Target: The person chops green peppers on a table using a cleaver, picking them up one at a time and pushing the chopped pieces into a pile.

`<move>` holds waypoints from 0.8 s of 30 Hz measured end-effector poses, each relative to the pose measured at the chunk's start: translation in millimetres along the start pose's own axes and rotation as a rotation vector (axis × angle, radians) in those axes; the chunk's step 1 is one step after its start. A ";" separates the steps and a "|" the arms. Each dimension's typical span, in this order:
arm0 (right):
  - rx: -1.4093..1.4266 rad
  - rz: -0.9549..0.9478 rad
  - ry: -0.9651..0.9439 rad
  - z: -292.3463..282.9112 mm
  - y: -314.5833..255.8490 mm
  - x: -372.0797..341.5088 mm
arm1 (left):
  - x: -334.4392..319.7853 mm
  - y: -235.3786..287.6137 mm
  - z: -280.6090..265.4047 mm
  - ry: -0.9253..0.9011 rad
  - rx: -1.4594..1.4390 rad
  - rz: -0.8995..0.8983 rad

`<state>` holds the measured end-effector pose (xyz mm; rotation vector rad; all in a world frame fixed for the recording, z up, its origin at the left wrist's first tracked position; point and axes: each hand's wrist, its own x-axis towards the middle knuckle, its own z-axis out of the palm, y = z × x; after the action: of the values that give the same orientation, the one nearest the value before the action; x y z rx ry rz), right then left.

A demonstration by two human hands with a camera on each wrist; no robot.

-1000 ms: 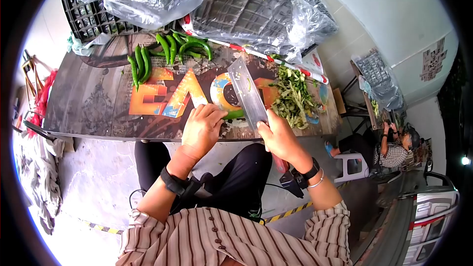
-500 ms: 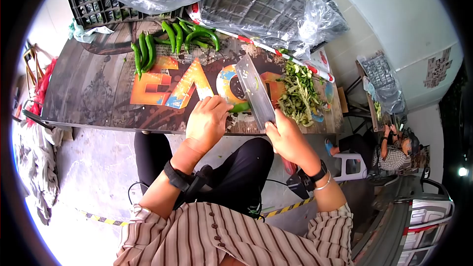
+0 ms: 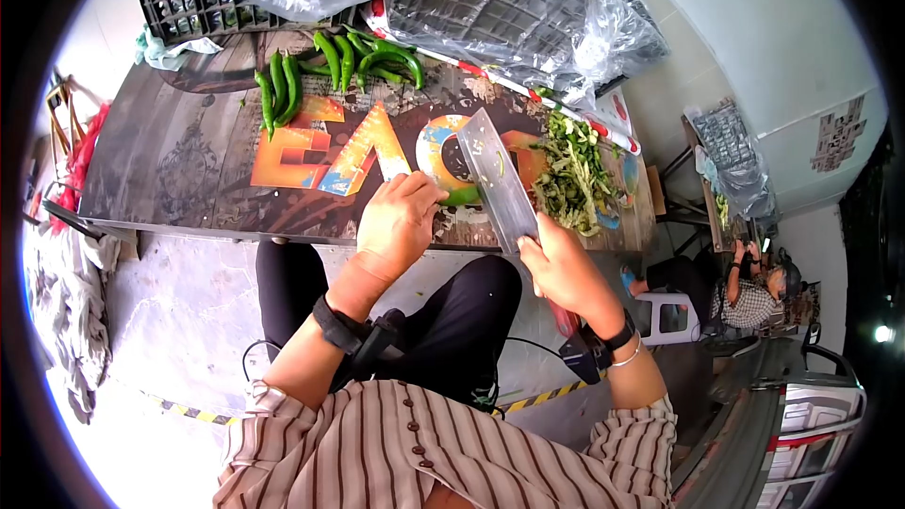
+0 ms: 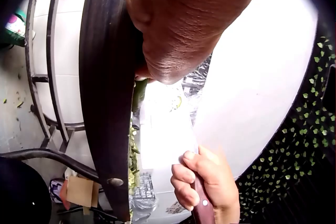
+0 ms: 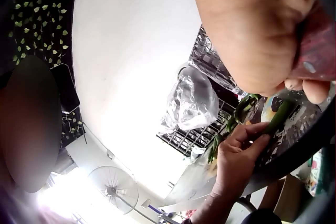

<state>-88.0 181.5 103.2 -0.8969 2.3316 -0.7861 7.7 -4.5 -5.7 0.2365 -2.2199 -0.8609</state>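
Note:
Near the table's front edge, my left hand (image 3: 398,222) pinches a green pepper (image 3: 462,196); the right wrist view shows thumb and fingertips on the pepper (image 5: 281,117). My right hand (image 3: 568,269) grips the red-brown handle (image 4: 203,203) of a cleaver, its broad blade (image 3: 500,179) slanting up and left beside the pepper's right end. Small green bits cling to the blade. To the right of the blade lies a heap of sliced green pepper (image 3: 575,174). Whole green peppers (image 3: 283,90) lie toward the table's back left, with several more (image 3: 377,61) beside them.
Black crates (image 3: 184,5) under clear plastic (image 3: 528,19) line the back of the table (image 3: 151,151). A red-and-white strip (image 3: 500,80) runs along them. At the right, another person (image 3: 754,287) sits near a white stool (image 3: 666,318) and a second table with a plastic-covered crate (image 3: 731,155).
The head view has shifted, so the table sits higher and the crates are partly cut off. Both hands still hold the pepper and the cleaver, with the blade at the pepper's right end.

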 end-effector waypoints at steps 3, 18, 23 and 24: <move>-0.047 -0.028 -0.003 0.0 -3.6 1.9 | 0.7 -0.3 0.0 -0.056 0.013 0.003; 0.009 -0.007 -0.059 -4.9 -12.7 6.0 | 1.9 -1.8 0.9 -0.041 0.024 0.018; -0.032 -0.002 -0.069 -0.2 -7.0 17.9 | 1.4 0.6 -0.4 -0.025 -0.018 -0.014; -0.041 -0.002 -0.078 0.2 -4.8 11.9 | 1.0 -0.2 -0.5 -0.018 -0.021 -0.024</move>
<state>-93.6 170.0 103.3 -0.9304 2.2864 -0.6942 7.4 -5.3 -4.9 0.2466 -2.2277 -0.9018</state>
